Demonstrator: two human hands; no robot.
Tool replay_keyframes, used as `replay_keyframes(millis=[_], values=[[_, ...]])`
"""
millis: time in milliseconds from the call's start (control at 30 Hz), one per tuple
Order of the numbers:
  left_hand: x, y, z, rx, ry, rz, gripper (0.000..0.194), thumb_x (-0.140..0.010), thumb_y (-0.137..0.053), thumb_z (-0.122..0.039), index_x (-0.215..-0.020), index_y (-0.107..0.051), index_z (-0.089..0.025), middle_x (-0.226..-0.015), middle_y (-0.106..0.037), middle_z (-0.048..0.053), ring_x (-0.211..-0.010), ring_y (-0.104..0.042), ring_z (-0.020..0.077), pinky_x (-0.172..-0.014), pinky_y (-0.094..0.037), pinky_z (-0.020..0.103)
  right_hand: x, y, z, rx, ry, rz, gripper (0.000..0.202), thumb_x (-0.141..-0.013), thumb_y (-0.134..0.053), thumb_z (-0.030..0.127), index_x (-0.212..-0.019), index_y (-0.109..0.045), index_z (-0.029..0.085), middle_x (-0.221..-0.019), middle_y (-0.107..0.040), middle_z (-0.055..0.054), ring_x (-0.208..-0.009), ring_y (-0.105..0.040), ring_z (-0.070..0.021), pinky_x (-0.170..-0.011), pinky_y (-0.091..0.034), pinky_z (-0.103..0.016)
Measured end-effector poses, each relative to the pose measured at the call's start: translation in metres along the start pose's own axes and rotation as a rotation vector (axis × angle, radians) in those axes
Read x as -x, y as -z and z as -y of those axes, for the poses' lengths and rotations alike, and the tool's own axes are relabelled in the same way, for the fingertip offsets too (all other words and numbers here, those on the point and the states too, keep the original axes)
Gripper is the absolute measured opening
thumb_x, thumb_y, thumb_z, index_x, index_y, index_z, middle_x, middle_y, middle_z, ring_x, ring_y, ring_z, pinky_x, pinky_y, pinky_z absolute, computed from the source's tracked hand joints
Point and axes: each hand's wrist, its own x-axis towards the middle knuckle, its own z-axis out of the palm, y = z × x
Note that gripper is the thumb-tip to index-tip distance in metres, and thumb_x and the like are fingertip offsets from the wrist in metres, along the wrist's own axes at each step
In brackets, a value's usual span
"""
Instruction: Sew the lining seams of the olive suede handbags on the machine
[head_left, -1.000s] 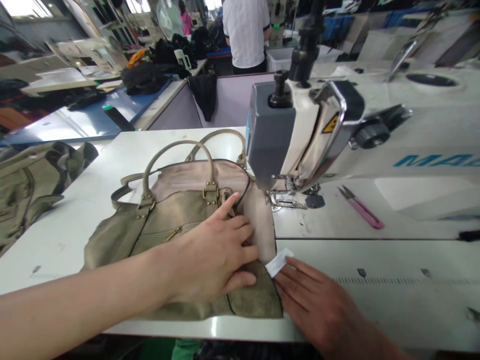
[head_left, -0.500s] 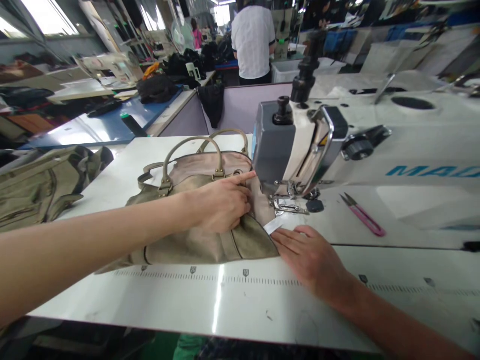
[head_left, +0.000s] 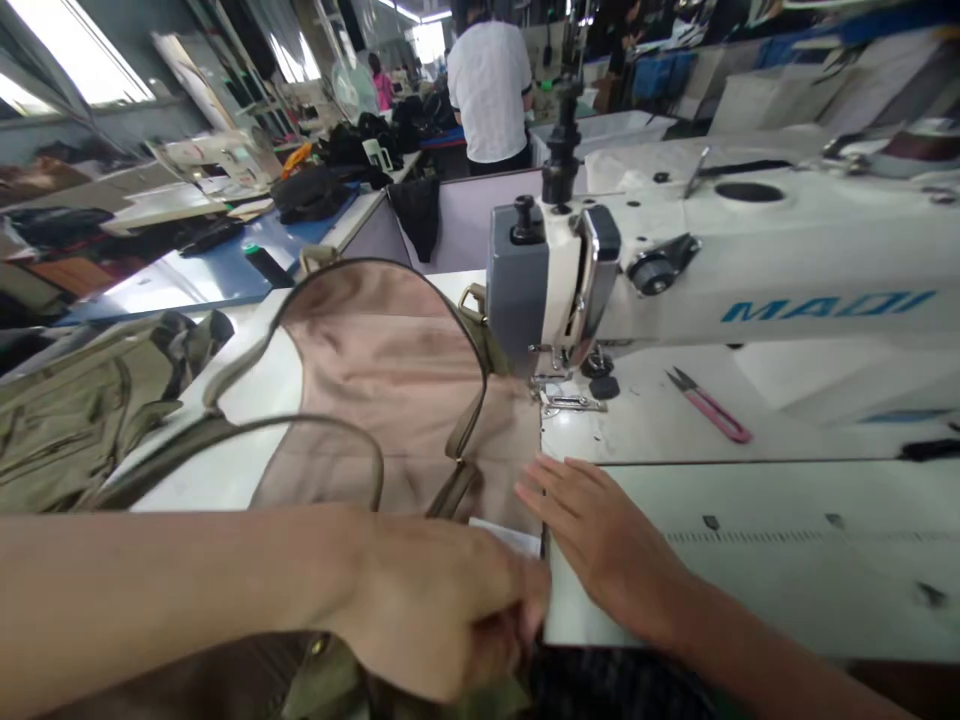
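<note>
At far left lies a second olive bag (head_left: 75, 405), near the trailing straps of the one being handled. Between them shows a bare strip of worktop (head_left: 266, 370).

The handbag (head_left: 375, 370) spreads across the worktop left of the sewing machine (head_left: 517, 290), pink lining upward, olive outside showing low down by the near edge. The left hand (head_left: 431, 595) is over its near part, fingers curled in at the lining's right edge; blur hides whether they are clamped on cloth, so I cannot tell. A white label (head_left: 506, 538) lies on the lining just beyond those fingers, close to that edge.

The right hand (head_left: 592, 525) is flat, fingers straight and side by side, the tips on the lining's edge without gripping.

The step looks like lining up this edge and the label with the presser foot (head_left: 574, 403). The edge runs up to the foot; whether any cloth is under it I cannot tell. The next move calls for keeping the edge straight and the loose straps clear.

Rightward, the worktop offers open room in front of the machine, with pink snips (head_left: 712, 408) well apart from both hands.
</note>
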Motion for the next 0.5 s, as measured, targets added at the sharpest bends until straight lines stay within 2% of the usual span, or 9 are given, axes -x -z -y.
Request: replay_keyframes(millis=[67,167,233,333,367,433,500], values=[[-0.005,-0.013,0.006,-0.09,-0.064,-0.017,0.022,-0.088,-0.053,-0.018,-0.108,-0.059,-0.017,-0.109,-0.065,0.007,-0.095,-0.062,0.0189,-0.084,-0.052,0.03,0.011,-0.001,0.013,-0.049,-0.033,-0.003,0.045,-0.089,-0.035,0.001,-0.126,-0.059,0.009,-0.13,-0.061,-0.011,-0.126,-0.049,-0.0262,-0.102,-0.044,-0.045],[-0.005,-0.039,0.02,-0.288,-0.116,-0.162,0.04,-0.088,-0.046,-0.016,-0.128,-0.049,-0.01,-0.133,-0.054,0.014,-0.122,-0.049,0.0274,-0.106,-0.037,0.043,0.021,-0.003,0.027,-0.082,-0.082,-0.018,0.047,-0.089,-0.033,0.002,-0.13,-0.056,0.009,-0.134,-0.058,-0.011,-0.13,-0.045,-0.026,-0.106,-0.042,-0.048],[-0.005,-0.051,0.027,-0.314,-0.075,-0.206,0.047,-0.087,-0.046,-0.018,-0.134,-0.044,-0.008,-0.132,-0.053,0.015,-0.122,-0.048,0.0285,-0.106,-0.036,0.044,0.024,-0.003,0.032,-0.109,-0.092,-0.009,0.047,-0.09,-0.032,0.001,-0.13,-0.055,0.01,-0.134,-0.057,-0.011,-0.13,-0.044,-0.0255,-0.108,-0.041,-0.049],[-0.008,-0.054,0.031,-0.289,-0.004,-0.179,0.053,-0.085,-0.045,-0.016,-0.137,-0.041,-0.005,-0.114,-0.06,0.014,-0.103,-0.056,0.0264,-0.094,-0.043,0.043,0.024,0.0,0.036,-0.154,-0.103,-0.023,0.044,-0.09,-0.034,0.001,-0.127,-0.058,0.009,-0.128,-0.061,-0.013,-0.126,-0.049,-0.0252,-0.106,-0.044,-0.049],[-0.009,-0.053,0.032,-0.286,-0.003,-0.173,0.054,-0.085,-0.045,-0.016,-0.138,-0.04,-0.005,-0.114,-0.06,0.014,-0.102,-0.056,0.0264,-0.093,-0.044,0.043,0.024,0.001,0.038,-0.165,-0.108,-0.046,0.042,-0.09,-0.035,0.001,-0.124,-0.06,0.01,-0.124,-0.063,-0.013,-0.123,-0.052,-0.0254,-0.104,-0.045,-0.049],[-0.011,-0.051,0.033,-0.284,-0.042,-0.178,0.058,-0.084,-0.045,-0.016,-0.141,-0.038,-0.006,-0.13,-0.054,0.017,-0.116,-0.051,0.0288,-0.099,-0.041,0.045,0.023,0.005,0.039,-0.189,-0.118,-0.097,0.039,-0.09,-0.038,0.002,-0.118,-0.064,0.012,-0.117,-0.066,-0.013,-0.115,-0.057,-0.0252,-0.099,-0.049,-0.047],[-0.011,-0.052,0.034,-0.276,-0.092,-0.209,0.063,-0.083,-0.045,-0.015,-0.144,-0.033,-0.006,-0.148,-0.038,0.018,-0.135,-0.035,0.03,-0.11,-0.032,0.046,0.021,0.009,0.039,-0.219,-0.144,-0.132,0.037,-0.09,-0.039,0.002,-0.113,-0.066,0.013,-0.113,-0.067,-0.013,-0.108,-0.06,-0.0238,-0.093,-0.053,-0.043]])
